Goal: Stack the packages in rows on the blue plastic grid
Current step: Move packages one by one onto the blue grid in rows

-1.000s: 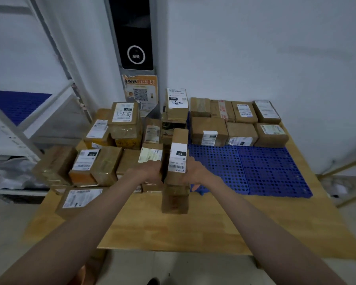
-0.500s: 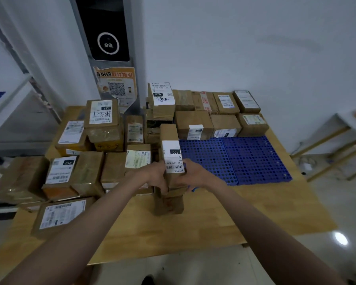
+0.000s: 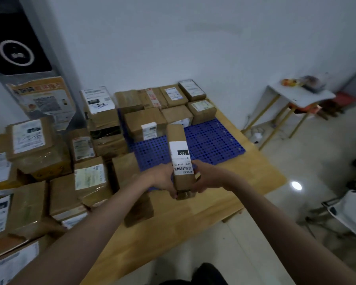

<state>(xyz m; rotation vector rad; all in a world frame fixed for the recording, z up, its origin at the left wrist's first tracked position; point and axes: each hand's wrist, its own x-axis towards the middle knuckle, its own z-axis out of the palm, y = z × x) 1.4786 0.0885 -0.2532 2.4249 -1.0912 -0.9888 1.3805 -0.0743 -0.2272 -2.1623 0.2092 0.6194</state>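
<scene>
Both hands hold one long narrow package [image 3: 180, 159] above the near edge of the blue plastic grid [image 3: 212, 140]. The left hand [image 3: 162, 177] wraps its fingers around the left side of the package's near end; the right hand [image 3: 206, 176] grips the right side of the same end. Neither hand is free.

The package's long axis runs away from the person, toward the wall, with the labelled face up and the far end raised over the grid. The label reads 150.

Two rows of stacked packages [image 3: 167, 105] occupy the far part of the grid, against the wall. The bare blue area lies directly ahead of the held package and to its right. In judgement, the open slot in front of the second row is nearer the right hand, so placement calls for a short forward reach with the long axis either kept as it is or turned to match the row.

Unsorted packages [image 3: 49, 161] crowd the left half of the bench [image 3: 193, 212].
</scene>
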